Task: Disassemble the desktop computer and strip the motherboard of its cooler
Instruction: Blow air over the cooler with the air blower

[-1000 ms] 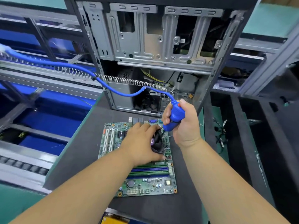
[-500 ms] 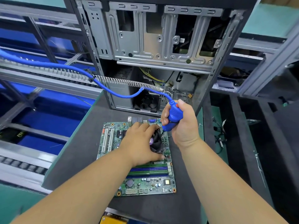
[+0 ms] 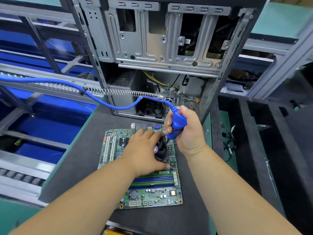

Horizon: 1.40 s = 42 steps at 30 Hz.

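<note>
Green and flat, the motherboard lies on our dark grey mat, just in front of the open computer case. Its surface is dense with small parts: two white slots stand in a row near the left edge, long green and blue memory sticks cross the lower half, and gold-ringed screw holes mark the corners. The cooler sits on the upper right part of the board, a black round fan with a purple label in the middle.

Our left hand rests on the cooler, with the fingers curled over its far edge and the thumb along its near side, so we grip it. Our right hand is closed around a blue power screwdriver made of smooth plastic, with a red button on top. The tool points down to the upper right corner of the cooler; the tip itself we cannot see. A blue cable and a thin metal spring run from the tool away to the left.

The case is of bare grey sheet metal, with stamped ribs, holes and square openings. The mat has free room to the left and below the board, while its right edge is close to the board's side. Beyond it, loose thin wires lie near black dividers.
</note>
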Each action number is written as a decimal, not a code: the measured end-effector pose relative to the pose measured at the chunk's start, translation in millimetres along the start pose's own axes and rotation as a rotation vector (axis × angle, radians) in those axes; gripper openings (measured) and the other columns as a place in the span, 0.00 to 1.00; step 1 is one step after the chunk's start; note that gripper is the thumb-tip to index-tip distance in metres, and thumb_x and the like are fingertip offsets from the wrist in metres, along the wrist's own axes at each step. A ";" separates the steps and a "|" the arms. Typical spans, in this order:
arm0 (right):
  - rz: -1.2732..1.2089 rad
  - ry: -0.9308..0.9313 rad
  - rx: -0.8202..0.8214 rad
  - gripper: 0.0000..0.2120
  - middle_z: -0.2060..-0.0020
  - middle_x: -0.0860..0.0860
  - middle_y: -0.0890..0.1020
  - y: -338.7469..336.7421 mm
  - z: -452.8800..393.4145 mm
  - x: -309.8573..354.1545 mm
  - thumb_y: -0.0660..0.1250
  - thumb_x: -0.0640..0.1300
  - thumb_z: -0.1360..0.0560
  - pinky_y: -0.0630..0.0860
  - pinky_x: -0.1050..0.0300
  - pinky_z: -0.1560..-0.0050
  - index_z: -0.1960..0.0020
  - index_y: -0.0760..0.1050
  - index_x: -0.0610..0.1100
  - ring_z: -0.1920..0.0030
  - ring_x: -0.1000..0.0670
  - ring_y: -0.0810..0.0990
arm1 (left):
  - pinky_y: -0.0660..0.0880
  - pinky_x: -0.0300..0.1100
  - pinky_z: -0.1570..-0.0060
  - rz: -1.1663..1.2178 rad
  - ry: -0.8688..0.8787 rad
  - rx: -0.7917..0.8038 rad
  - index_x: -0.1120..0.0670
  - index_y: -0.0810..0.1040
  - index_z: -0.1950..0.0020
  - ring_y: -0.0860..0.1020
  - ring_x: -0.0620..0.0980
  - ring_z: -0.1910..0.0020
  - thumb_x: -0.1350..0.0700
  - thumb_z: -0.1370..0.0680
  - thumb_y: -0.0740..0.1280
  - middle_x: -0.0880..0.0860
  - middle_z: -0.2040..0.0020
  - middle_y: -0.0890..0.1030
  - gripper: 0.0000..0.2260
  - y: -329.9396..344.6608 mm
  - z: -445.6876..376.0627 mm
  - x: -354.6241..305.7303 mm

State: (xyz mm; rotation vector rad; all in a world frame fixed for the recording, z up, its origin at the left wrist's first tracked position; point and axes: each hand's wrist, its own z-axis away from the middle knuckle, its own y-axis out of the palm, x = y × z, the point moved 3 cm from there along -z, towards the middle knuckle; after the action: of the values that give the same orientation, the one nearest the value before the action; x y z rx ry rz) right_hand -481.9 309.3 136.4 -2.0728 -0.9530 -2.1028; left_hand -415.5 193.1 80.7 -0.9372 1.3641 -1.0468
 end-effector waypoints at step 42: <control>0.213 0.006 0.265 0.16 0.70 0.44 0.77 -22.6 -10.7 10.1 0.60 0.51 0.29 0.73 0.50 0.60 0.66 0.74 0.39 0.66 0.45 0.75 | 0.68 0.49 0.41 -0.017 -0.084 0.052 0.44 0.66 0.29 0.61 0.48 0.49 0.29 0.43 0.71 0.44 0.43 0.71 0.45 -3.5 -4.4 -14.2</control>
State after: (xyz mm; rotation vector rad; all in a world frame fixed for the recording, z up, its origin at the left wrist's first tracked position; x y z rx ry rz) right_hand -502.5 326.8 137.7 -1.9393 -0.9075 -1.7732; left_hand -419.1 205.9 88.2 -0.9458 1.2556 -1.0396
